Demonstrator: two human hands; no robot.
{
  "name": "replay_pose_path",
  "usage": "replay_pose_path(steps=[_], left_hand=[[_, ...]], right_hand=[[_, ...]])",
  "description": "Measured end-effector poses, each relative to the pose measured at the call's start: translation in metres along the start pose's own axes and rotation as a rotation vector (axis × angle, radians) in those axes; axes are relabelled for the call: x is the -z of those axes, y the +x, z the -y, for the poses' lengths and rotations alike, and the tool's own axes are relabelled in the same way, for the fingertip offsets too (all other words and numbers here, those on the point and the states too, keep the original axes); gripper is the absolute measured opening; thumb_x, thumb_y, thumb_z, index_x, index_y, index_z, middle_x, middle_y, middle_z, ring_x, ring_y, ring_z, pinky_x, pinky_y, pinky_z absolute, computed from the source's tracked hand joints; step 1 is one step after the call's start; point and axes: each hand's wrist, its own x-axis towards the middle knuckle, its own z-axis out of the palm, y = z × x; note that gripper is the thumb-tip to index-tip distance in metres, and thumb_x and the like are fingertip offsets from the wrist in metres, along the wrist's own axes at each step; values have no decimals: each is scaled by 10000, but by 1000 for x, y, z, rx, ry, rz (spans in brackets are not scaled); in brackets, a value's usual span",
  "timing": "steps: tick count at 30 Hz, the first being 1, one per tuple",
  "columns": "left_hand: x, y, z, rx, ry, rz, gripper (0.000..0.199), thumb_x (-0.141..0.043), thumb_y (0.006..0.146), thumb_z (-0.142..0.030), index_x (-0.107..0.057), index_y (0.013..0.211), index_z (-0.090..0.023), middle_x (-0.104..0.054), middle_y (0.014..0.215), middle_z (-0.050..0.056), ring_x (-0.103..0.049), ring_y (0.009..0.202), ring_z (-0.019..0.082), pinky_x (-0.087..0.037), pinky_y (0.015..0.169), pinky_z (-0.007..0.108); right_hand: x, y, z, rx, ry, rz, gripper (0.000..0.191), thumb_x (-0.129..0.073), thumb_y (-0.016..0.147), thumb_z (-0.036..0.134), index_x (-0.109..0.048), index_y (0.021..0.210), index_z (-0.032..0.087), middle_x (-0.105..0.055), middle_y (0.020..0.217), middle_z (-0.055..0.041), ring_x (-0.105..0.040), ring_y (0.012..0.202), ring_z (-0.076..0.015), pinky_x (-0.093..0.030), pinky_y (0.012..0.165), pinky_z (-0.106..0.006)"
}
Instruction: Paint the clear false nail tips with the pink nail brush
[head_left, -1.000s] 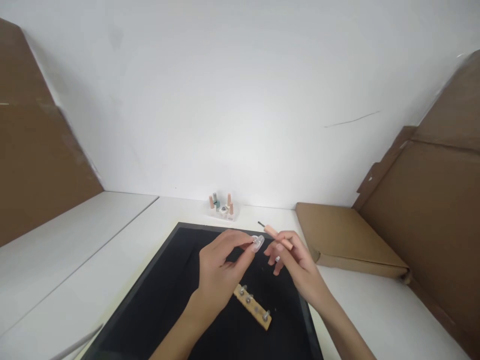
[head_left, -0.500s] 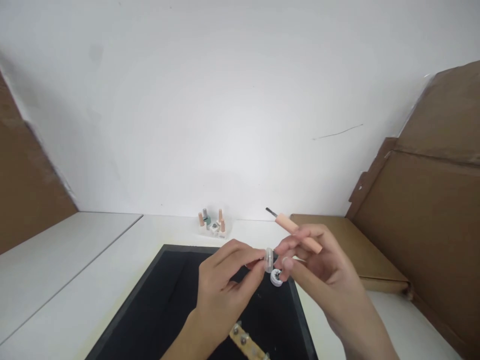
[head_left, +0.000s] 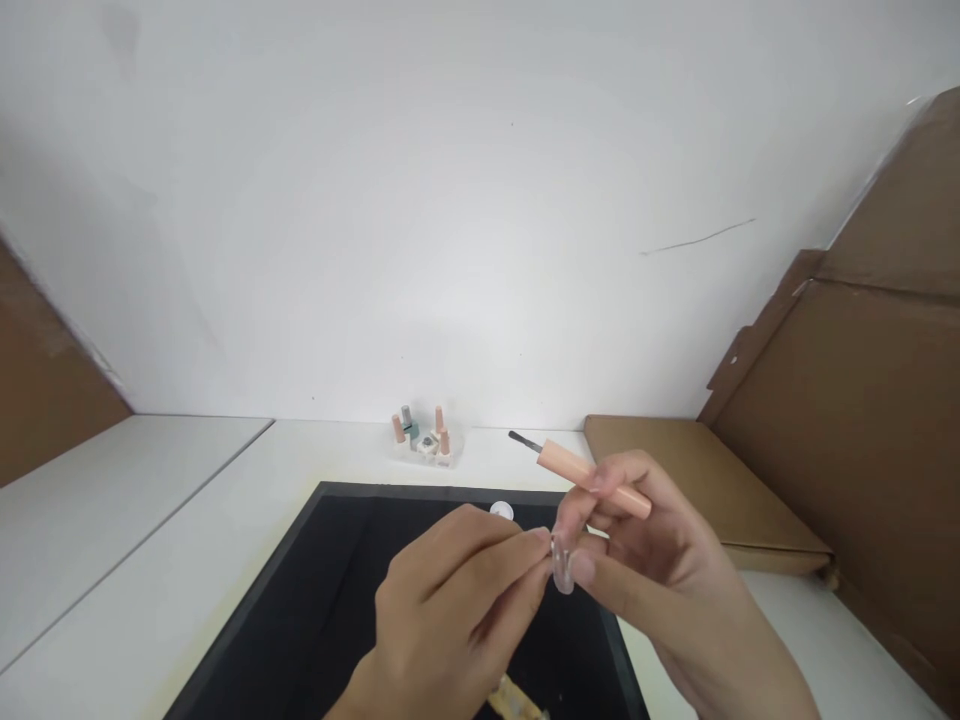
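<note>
My left hand (head_left: 465, 600) pinches the edge of a small clear round piece (head_left: 562, 566) between thumb and fingertips. From the other side, the thumb of my right hand (head_left: 645, 570) meets that piece. A peach nail polish brush (head_left: 592, 478) lies across the fingers of my right hand, its dark bristles pointing up and left. Just behind my left fingers, a small white round container or lid (head_left: 501, 510) rests on the black mat (head_left: 330, 580). Under my left hand a yellowish strip (head_left: 517, 700) shows in part.
Against the white wall stands a clear holder (head_left: 424, 458) with several small bottles, some peach-capped. A flat cardboard box (head_left: 697, 490) lies at the right, beside a tall cardboard panel (head_left: 885, 400). Another brown panel (head_left: 52, 370) stands at far left.
Both hands have come together at the clear piece, which has shifted right and down. My right thumb now touches it. The yellowish strip is more covered by my left hand.
</note>
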Motion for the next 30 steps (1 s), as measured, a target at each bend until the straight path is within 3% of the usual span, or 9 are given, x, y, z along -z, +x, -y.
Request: replay_pose_path(steps=[7,20,25,30], left_hand=[[7,-5,0,-16,25,54,156,-664,856,15,-703,896,-130,-695,714,35,-638,572,118,-546,504,194],[7,-12,5,5,82,45,141,-646,874,-19,-707,866,-146,-695,687,29,-625,533,112,-525,460,180],[4,-14,5,10,47,59,143,-663,855,6,-707,882,-128,-695,711,42,-634,555,117,-534,475,187],[5,-12,7,18,17,72,151,-652,868,4,-703,931,-123,-687,746,54,-623,557,114,-533,471,190]], right_hand=[[5,5,-9,-11,53,115,298,-839,756,236,-583,895,293,-700,755,48,-655,617,-112,-562,643,-276],[-1,14,-14,-34,115,116,300,-844,725,208,-568,822,271,-701,678,58,-656,589,-109,-562,640,-263],[3,13,-15,-51,162,154,299,-834,745,178,-563,839,264,-717,709,56,-658,620,-77,-525,629,-194],[8,15,-17,-65,137,171,304,-838,748,199,-569,866,277,-708,723,58,-637,616,-84,-534,634,-217]])
